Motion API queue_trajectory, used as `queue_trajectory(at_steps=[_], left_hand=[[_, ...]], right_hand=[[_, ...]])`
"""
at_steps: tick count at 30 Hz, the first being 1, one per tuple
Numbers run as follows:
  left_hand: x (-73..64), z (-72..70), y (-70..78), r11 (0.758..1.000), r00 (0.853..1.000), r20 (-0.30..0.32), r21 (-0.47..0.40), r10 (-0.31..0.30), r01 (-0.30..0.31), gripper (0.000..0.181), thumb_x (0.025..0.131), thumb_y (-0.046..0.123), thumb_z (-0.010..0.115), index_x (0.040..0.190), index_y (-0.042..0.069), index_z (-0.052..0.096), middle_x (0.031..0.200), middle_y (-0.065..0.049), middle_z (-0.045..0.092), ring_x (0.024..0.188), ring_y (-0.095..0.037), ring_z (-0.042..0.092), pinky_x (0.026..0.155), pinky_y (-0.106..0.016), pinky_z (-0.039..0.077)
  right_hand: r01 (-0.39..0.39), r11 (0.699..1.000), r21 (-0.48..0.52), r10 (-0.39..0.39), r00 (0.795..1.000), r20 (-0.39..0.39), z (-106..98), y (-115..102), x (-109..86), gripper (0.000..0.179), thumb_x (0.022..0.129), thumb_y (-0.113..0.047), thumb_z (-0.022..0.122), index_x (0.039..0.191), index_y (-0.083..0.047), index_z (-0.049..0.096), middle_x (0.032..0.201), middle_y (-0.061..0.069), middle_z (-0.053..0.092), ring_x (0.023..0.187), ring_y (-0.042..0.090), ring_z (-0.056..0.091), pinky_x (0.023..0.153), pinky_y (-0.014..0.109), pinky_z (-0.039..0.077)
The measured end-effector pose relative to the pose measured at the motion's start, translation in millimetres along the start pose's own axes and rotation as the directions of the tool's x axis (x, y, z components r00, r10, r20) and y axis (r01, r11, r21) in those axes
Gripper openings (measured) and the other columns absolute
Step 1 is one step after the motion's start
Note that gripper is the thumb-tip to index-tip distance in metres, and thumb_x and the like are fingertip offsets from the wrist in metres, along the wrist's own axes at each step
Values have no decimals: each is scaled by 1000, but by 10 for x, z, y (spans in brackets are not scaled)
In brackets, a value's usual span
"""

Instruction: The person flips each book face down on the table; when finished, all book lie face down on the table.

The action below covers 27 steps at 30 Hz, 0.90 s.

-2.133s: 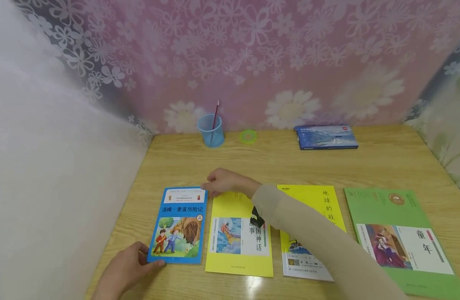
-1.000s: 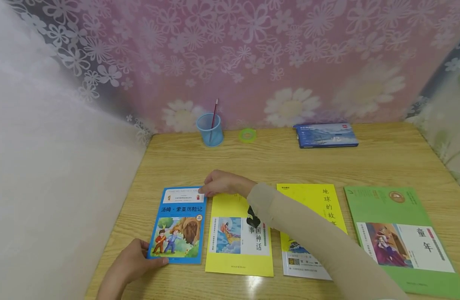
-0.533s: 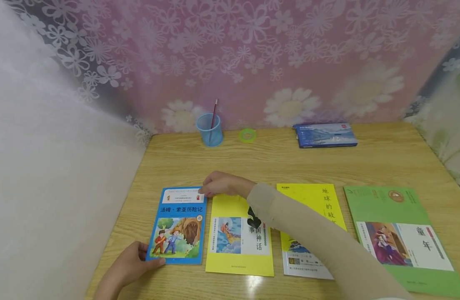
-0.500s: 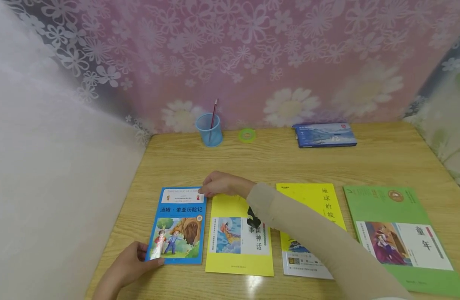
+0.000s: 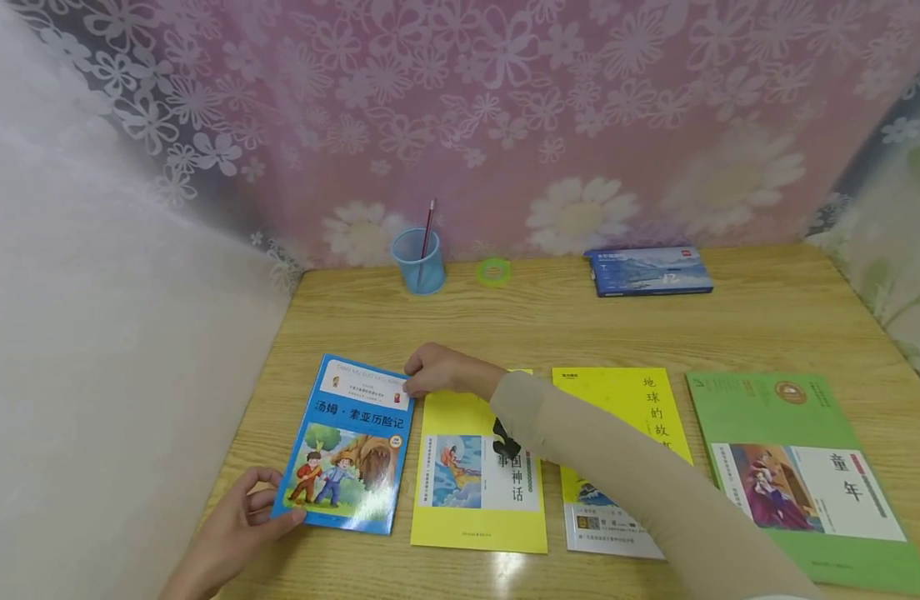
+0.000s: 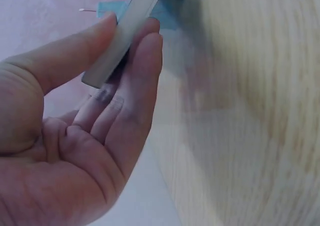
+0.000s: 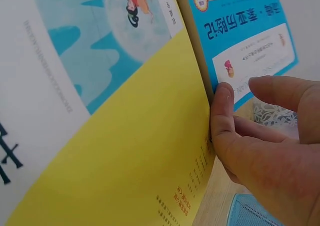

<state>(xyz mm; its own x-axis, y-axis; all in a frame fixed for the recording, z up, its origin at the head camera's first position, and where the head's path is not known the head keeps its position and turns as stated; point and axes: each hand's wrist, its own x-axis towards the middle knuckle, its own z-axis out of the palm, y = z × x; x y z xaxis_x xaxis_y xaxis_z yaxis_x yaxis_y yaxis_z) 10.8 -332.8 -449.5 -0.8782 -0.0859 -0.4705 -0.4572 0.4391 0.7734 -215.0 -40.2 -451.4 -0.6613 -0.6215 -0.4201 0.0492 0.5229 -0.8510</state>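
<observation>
A blue storybook with two cartoon children on its cover is at the left of the table, its left side raised. My left hand pinches its lower left corner; in the left wrist view the thumb lies on one side of the book's pale page edge and the fingers on the other. My right hand is at the upper right corner, holding it between thumb and index finger in the right wrist view. Under the right wrist lies a yellow book, partly hidden by the hand and forearm.
Further right lie another yellow book, partly covered by the right sleeve, and a green book. At the back stand a blue mesh pen cup with a pencil, a green tape roll and a blue box. A white wall borders the left.
The blue book's left side has risen off the table and the book has turned slightly clockwise. My left hand has shifted left and up with it; the right hand has barely moved.
</observation>
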Motion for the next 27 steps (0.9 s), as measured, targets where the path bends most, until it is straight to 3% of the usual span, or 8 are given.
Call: queue_trajectory(at_steps=[4, 10, 17, 22, 27], left_hand=[[-42, -48, 13, 996, 998, 24, -69, 65, -63, 56, 95, 14, 79, 132, 4, 37, 128, -20, 72, 101, -18, 77, 82, -29, 62], [-132, -83, 58, 983, 985, -32, -70, 167, -169, 53, 98, 11, 75, 137, 6, 40, 117, -11, 77, 95, -19, 78, 82, -32, 65], [-237, -145, 131, 950, 943, -113, 46, 313, -309, 47, 101, 12, 71, 141, 5, 47, 107, 1, 80, 92, -18, 79, 79, -30, 65], [-289, -173, 182, 932, 915, -184, 128, 358, -339, 43, 104, 16, 67, 143, 8, 53, 107, 4, 79, 91, -18, 79, 79, -28, 65], [-314, -165, 198, 912, 877, -264, 201, 401, -357, 38, 104, 15, 67, 140, 7, 60, 112, 19, 74, 95, -6, 76, 79, -22, 63]], right_hand=[[7, 1000, 5, -7, 1000, 1, -12, -9, 7, 43, 102, -10, 66, 141, 6, 61, 126, 18, 72, 105, 22, 72, 109, 42, 56], [0, 992, 124, -7, 999, 51, -82, -16, -2, 30, 109, -15, 55, 128, 5, 69, 107, 16, 73, 91, 24, 71, 95, 37, 62], [-60, 962, 267, 40, 996, 79, -123, -60, 28, 39, 113, -23, 49, 135, 5, 63, 109, 18, 68, 93, 27, 75, 100, 44, 61], [-78, 934, 348, 54, 995, 78, -151, -84, 24, 40, 113, -27, 50, 132, 6, 64, 111, 20, 69, 95, 29, 74, 107, 48, 56], [-53, 923, 381, 29, 997, 68, -197, -130, -27, 42, 113, -27, 51, 130, 8, 65, 120, 23, 69, 103, 33, 73, 113, 52, 51]])
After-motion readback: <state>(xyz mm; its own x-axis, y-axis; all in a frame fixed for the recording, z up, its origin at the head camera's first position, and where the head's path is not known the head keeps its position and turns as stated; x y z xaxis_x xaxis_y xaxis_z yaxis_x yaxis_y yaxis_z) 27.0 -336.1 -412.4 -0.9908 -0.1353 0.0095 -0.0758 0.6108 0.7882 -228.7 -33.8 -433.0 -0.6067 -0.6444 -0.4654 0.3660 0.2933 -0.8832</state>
